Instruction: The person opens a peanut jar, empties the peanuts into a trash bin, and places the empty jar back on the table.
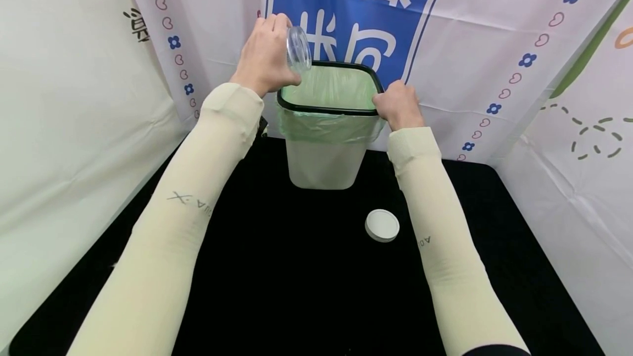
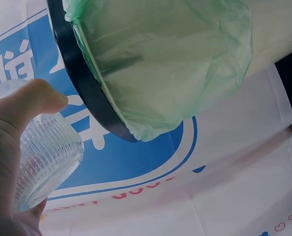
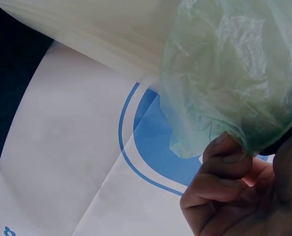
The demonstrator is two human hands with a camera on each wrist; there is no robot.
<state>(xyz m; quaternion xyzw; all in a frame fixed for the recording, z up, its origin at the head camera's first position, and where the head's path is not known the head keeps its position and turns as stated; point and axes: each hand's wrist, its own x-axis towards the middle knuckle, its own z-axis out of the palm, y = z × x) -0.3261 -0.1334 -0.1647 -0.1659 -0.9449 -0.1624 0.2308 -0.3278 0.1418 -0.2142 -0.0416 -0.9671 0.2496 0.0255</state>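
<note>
A clear ribbed jar (image 1: 299,50) is in my left hand (image 1: 264,54), tipped on its side with its mouth toward the bin, above the rim's left part. Thumb and fingers curl round the jar (image 2: 52,155) in the left wrist view, and no contents show in it. Below stands a pale trash bin (image 1: 321,163) with a black rim (image 1: 336,110) and a thin green bag (image 1: 316,128) folded over it. My right hand (image 1: 399,104) grips the rim's right corner. In the right wrist view its curled fingers (image 3: 219,187) pinch at the bag's edge there.
A round white lid (image 1: 382,225) lies on the black tabletop (image 1: 287,268), in front of the bin and left of the right forearm. Directly behind the bin hangs a printed cloth (image 1: 460,59) with a blue panel. White cloth walls (image 1: 74,98) stand along both sides.
</note>
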